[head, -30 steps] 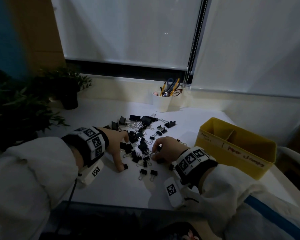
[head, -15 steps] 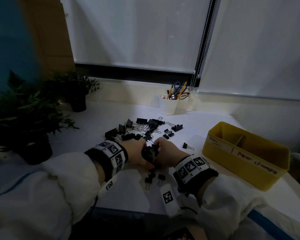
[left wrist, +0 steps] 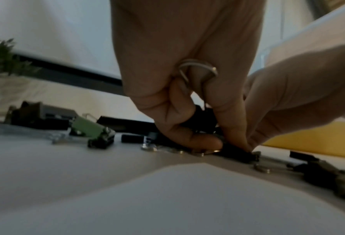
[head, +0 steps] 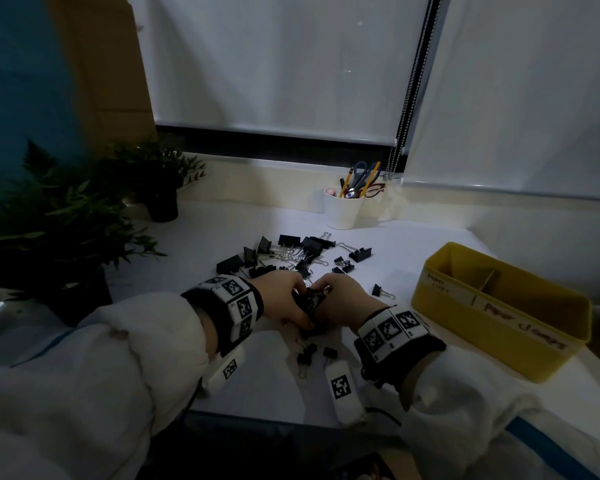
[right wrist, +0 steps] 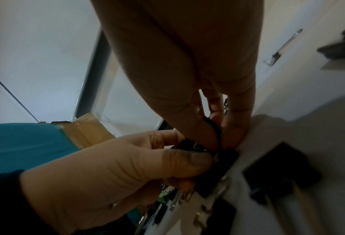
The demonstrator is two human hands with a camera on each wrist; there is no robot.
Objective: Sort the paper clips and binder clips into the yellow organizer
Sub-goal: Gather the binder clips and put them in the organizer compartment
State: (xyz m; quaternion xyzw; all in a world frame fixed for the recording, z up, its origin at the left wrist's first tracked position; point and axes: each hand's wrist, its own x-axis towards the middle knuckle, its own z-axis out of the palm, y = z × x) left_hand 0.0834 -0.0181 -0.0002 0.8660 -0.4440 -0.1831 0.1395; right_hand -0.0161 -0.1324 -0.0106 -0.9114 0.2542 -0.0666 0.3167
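Observation:
Both hands meet over a clump of small black binder clips (head: 310, 301) at the middle of the white desk. My left hand (head: 284, 299) and my right hand (head: 340, 299) have their fingers curled round that clump from either side. In the left wrist view the left hand (left wrist: 195, 127) pinches black clips with a wire handle (left wrist: 197, 68) sticking up between the fingers. In the right wrist view the right hand (right wrist: 217, 135) pinches a black clip (right wrist: 225, 159) against the left thumb. The yellow organizer (head: 499, 313), with a divider and handwritten labels, stands to the right.
More black binder clips and silver paper clips (head: 291, 252) lie scattered beyond the hands, a few clips (head: 312, 355) near the wrists and one (head: 380, 291) toward the organizer. A white pen cup (head: 343, 209) stands at the back. Potted plants (head: 59, 223) stand at the left.
The hands were apart, fingers down in the pile; they have come together and gathered a clump of binder clips between them. The head view shifted left, so the scene moved right in frame.

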